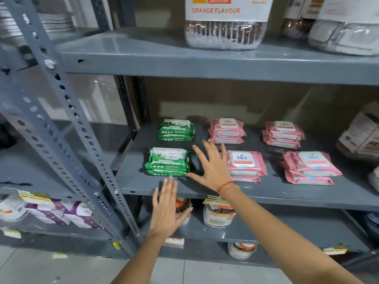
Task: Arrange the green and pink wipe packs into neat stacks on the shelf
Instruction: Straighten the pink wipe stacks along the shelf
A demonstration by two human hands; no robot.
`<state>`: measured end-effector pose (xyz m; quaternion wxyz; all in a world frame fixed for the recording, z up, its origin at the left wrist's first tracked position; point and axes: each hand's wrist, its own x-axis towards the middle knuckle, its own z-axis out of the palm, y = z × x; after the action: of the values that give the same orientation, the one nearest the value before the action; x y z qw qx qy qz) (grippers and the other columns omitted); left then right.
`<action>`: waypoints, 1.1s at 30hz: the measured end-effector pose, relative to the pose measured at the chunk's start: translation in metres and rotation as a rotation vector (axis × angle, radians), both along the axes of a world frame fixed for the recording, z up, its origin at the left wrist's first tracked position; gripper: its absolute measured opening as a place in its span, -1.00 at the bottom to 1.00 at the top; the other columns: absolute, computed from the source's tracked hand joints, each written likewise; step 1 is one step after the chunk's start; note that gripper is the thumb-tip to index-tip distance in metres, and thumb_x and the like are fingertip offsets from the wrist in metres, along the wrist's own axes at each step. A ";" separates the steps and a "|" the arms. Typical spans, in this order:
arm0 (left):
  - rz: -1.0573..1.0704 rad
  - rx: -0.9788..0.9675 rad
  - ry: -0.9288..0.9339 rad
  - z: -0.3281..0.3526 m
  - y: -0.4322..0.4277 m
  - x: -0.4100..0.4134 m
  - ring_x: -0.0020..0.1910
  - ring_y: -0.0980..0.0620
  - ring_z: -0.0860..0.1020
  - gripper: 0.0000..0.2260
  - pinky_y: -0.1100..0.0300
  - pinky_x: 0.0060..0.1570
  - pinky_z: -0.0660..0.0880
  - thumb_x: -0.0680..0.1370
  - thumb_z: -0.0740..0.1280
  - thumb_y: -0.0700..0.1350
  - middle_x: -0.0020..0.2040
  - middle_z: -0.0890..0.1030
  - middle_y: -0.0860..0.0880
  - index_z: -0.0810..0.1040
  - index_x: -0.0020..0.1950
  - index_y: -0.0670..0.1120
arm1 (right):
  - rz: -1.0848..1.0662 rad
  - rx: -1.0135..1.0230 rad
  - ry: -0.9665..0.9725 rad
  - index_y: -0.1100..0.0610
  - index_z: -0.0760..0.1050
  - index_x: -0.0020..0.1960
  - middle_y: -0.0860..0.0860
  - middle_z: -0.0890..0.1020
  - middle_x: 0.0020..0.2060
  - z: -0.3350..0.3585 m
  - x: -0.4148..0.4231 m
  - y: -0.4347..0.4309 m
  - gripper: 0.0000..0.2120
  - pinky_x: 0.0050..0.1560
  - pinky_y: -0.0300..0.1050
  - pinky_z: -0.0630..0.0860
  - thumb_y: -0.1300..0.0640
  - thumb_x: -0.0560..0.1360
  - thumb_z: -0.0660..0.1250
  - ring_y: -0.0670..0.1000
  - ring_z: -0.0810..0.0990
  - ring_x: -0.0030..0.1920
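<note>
Two stacks of green wipe packs sit at the left of the grey shelf: a front stack and a back stack. To their right are several stacks of pink packs: back left, back right, front left, front right. My right hand hovers open over the shelf between the front green stack and the front left pink stack, holding nothing. In front of the shelf edge, below the front green stack, my left hand is open with its fingers together.
A slanted perforated grey upright stands at the left. Jars sit on the shelf below. The shelf above holds a large orange-flavour pack. A jar stands at the shelf's right end.
</note>
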<state>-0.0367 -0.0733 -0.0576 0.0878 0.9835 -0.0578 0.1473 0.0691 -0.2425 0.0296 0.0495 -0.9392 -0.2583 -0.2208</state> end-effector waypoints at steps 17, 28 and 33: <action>-0.200 0.053 0.083 0.005 -0.059 0.033 0.45 -0.06 0.17 -0.37 0.01 0.39 -0.01 0.57 -0.07 0.27 0.45 0.29 -0.12 0.26 0.44 -0.15 | -0.305 -0.122 0.169 -0.01 0.34 0.37 0.23 0.50 0.27 -0.022 -0.004 -0.102 -0.26 0.25 0.32 0.38 -0.43 0.35 0.11 0.28 0.47 0.26; -0.180 -0.019 0.004 0.005 -0.068 0.028 0.48 -0.07 0.08 -0.36 -0.06 0.39 -0.01 0.57 -0.04 0.28 0.49 0.18 -0.13 0.19 0.47 -0.15 | -0.264 -0.073 0.182 -0.02 0.29 0.39 0.20 0.49 0.29 -0.017 -0.003 -0.108 -0.25 0.26 0.43 0.30 -0.46 0.37 -0.01 0.25 0.47 0.28; -0.339 -0.021 -0.022 0.013 -0.105 0.022 0.49 -0.06 0.03 -0.39 -0.14 0.36 0.04 0.58 -0.03 0.24 0.51 0.12 -0.13 0.11 0.50 -0.13 | -0.330 0.027 0.128 -0.01 0.22 0.43 0.18 0.45 0.33 -0.009 -0.012 -0.147 -0.21 0.31 0.39 0.23 -0.49 0.40 -0.14 0.20 0.36 0.36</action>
<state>-0.0148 -0.1782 -0.0450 0.1212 0.9570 -0.2222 0.1416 0.0571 -0.3896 0.0202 0.0416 -0.9802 -0.0941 -0.1692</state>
